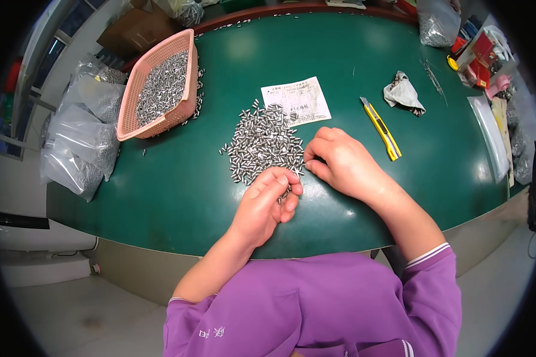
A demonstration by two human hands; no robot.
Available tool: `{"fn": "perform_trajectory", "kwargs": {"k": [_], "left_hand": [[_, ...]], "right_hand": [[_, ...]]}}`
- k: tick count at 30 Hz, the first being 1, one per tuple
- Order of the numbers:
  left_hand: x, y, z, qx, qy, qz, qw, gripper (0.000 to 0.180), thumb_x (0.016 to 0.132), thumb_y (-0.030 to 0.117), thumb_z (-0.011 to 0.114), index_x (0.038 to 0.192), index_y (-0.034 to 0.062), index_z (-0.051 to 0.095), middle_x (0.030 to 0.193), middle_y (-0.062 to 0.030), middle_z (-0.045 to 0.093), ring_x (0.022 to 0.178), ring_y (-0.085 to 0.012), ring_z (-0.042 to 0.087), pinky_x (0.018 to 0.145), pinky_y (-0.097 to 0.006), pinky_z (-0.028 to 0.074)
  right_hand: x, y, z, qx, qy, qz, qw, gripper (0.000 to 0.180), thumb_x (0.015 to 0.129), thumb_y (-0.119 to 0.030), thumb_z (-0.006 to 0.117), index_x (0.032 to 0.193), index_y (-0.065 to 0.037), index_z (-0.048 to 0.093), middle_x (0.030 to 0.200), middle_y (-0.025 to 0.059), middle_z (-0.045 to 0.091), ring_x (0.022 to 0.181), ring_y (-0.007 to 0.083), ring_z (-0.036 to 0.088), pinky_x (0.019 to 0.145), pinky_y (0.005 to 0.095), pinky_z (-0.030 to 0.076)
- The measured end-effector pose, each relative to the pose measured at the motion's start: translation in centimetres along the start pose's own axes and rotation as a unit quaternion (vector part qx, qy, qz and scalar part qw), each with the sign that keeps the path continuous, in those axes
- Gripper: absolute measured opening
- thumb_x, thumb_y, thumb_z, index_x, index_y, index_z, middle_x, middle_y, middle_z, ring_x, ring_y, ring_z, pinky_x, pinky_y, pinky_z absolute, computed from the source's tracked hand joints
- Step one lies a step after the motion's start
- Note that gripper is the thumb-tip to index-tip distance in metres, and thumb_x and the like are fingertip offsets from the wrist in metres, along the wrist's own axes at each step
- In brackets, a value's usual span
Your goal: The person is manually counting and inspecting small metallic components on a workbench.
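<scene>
A heap of small silvery metal pins (pixel 262 140) lies on the green table in front of me. My left hand (pixel 267 199) is curled closed at the near edge of the heap, palm turned inward. A few of the same pins show between its fingers. Close by on the right, my right hand (pixel 342 162) rests at the heap's right edge with fingers bent and thumb against the forefinger. Whatever its fingertips hold, if anything, is hidden. A printed paper slip (pixel 304 101) lies behind the heap, partly under a few pins.
On the left stands a pink plastic basket (pixel 190 77) of pins, with loose pins beside it and filled clear bags (pixel 80 143) further left. A yellow box cutter (pixel 382 130) and a crumpled white plastic bag (pixel 403 94) lie to the right. Flat clear bags (pixel 488 137) line the right edge.
</scene>
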State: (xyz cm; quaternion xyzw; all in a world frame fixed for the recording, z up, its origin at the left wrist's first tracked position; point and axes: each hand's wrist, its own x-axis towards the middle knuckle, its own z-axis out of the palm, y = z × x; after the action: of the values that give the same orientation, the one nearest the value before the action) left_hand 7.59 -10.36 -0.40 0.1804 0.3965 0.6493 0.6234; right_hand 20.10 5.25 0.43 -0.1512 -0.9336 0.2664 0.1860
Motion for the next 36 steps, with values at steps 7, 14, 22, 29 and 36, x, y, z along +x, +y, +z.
{"fn": "perform_trajectory", "kwargs": {"k": [7,14,22,29,36], "left_hand": [[0.0,-0.1,0.3,-0.004,0.027,0.008,1.000,0.010,0.093,0.012,0.050,0.102,0.0069,0.049,0.086,-0.0046,0.053,0.063,-0.0059,0.045,0.048,-0.019,0.036],[0.1,0.0,0.1,-0.016,0.027,-0.001,1.000,0.013,0.093,0.012,0.051,0.104,0.0068,0.048,0.085,-0.0045,0.052,0.061,-0.0055,0.045,0.046,-0.019,0.035],[0.0,0.2,0.0,-0.024,0.013,0.016,0.999,0.014,0.095,0.015,0.041,0.101,0.0056,0.050,0.085,-0.0051,0.053,0.061,-0.0089,0.044,0.047,-0.020,0.034],[-0.2,0.3,0.0,-0.027,0.000,0.025,0.999,0.022,0.097,0.020,0.036,0.103,0.0034,0.050,0.088,-0.0080,0.051,0.065,-0.0114,0.044,0.051,-0.023,0.036],[-0.1,0.2,-0.2,-0.011,0.015,0.027,0.999,0.021,0.097,0.021,0.037,0.100,0.0036,0.048,0.089,-0.0091,0.052,0.066,-0.0118,0.044,0.052,-0.023,0.036]], "right_hand": [[0.6,-1.8,-1.2,0.355,-0.070,0.075,0.929,0.006,0.081,-0.007,0.064,0.086,-0.006,0.061,0.086,0.0007,0.052,0.077,0.0083,0.051,0.067,0.0233,0.043],[0.6,-1.9,-0.6,0.353,-0.070,0.047,0.932,0.008,0.080,-0.005,0.065,0.086,-0.006,0.061,0.087,0.0004,0.053,0.076,0.0091,0.051,0.067,0.0226,0.043],[0.7,-0.4,-0.4,0.192,0.011,0.028,0.981,0.009,0.077,-0.005,0.064,0.086,-0.006,0.062,0.084,0.0033,0.054,0.079,0.0152,0.055,0.068,0.0282,0.046],[0.4,0.2,0.2,0.012,0.016,-0.020,1.000,0.013,0.072,-0.008,0.068,0.083,-0.009,0.063,0.083,0.0046,0.054,0.084,0.0240,0.055,0.073,0.0354,0.046],[0.5,0.0,-0.1,0.021,0.006,-0.024,0.999,0.013,0.070,-0.009,0.068,0.082,-0.010,0.063,0.084,0.0044,0.054,0.085,0.0237,0.055,0.073,0.0359,0.047]]}}
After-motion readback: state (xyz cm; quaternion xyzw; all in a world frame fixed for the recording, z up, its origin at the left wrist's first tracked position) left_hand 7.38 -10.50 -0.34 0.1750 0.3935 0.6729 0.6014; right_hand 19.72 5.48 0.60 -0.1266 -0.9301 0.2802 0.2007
